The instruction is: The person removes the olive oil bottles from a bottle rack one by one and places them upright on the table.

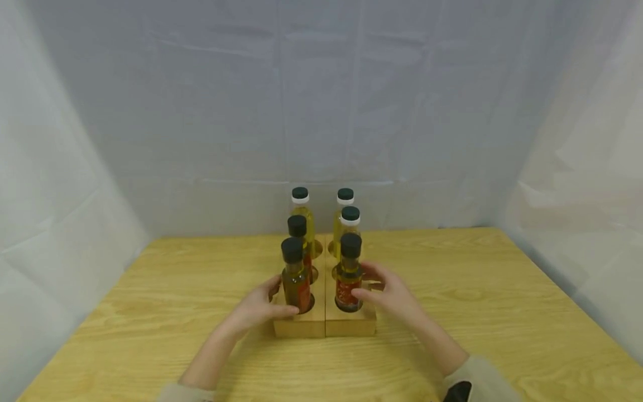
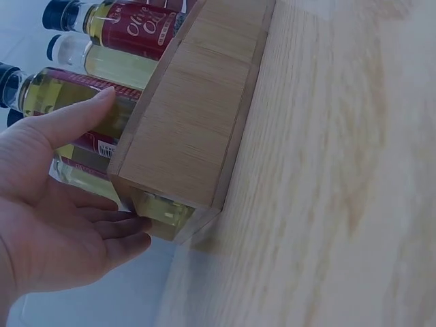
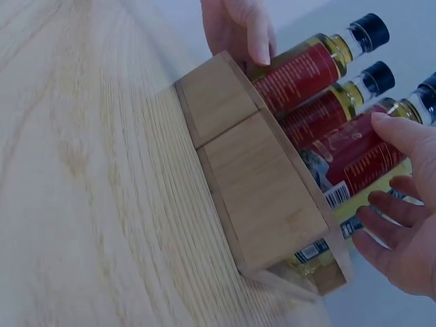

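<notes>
Two wooden bottle racks (image 1: 300, 328) (image 1: 350, 328) stand side by side, with oil bottles upright in their round holes. My left hand (image 1: 256, 307) is at the outer side of the left rack, its thumb by the front-left black-capped bottle (image 1: 293, 282). In the left wrist view, the fingers (image 2: 122, 235) extend loosely at the rack's open end. My right hand (image 1: 392, 296) is beside the front-right bottle (image 1: 349, 273), which has a red label and black cap. Its thumb lies against the label; its other fingers (image 3: 392, 221) are relaxed, apart from the bottle.
Behind the front bottles stand another black-capped bottle (image 1: 297, 226) and several paler oil bottles with green caps (image 1: 350, 214) and white collars. The racks sit on a wood-grain table (image 1: 452, 312). White sheeting (image 1: 321, 111) hangs at the back and both sides.
</notes>
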Demonstrator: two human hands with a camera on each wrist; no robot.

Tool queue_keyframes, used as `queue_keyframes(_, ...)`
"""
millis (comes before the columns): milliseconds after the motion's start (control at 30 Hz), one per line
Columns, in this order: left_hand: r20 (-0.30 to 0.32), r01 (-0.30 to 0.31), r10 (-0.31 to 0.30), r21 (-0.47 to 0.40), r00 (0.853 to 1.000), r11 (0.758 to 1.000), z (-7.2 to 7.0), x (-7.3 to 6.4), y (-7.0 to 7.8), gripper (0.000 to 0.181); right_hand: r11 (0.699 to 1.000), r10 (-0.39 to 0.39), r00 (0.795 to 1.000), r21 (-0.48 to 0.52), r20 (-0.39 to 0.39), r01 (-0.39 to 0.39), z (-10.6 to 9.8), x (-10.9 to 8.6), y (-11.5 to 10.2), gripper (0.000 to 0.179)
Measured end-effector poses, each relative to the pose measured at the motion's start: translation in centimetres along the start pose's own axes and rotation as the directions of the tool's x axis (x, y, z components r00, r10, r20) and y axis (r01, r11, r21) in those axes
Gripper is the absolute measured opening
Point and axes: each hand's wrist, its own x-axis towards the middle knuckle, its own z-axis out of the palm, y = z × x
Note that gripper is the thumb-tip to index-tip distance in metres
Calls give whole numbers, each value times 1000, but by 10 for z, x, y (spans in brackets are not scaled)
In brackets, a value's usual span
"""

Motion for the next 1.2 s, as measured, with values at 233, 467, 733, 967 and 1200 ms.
queue_keyframes(233, -18, -2, 3, 43, 1000, 999, 4, -1, -2, 95, 1000, 23, 1000, 9, 3, -23, 12, 2, -5, 54)
queue_keyframes(467, -2, -4, 4, 56, 1000, 998, 3, -4, -3, 100, 996, 68, 994, -55, -89, -73, 22, 2, -8, 49)
queue_keyframes(733, 20, -33, 32, 78, 999, 996, 1, -6, -4, 102, 993, 74, 988, -81, -139, -86, 24, 3, -7, 47)
queue_keyframes(967, 17, -28, 27, 70, 1000, 997, 2, -7, -6, 101, 996, 75, 986, -25, -152, -80, 22, 0, -11, 48)
queue_keyframes(1200, 12, -26, 25, 65, 1000, 998, 2, -8, -6, 100, 996, 93, 981, 2, -171, -94, 7, 1, -23, 52)
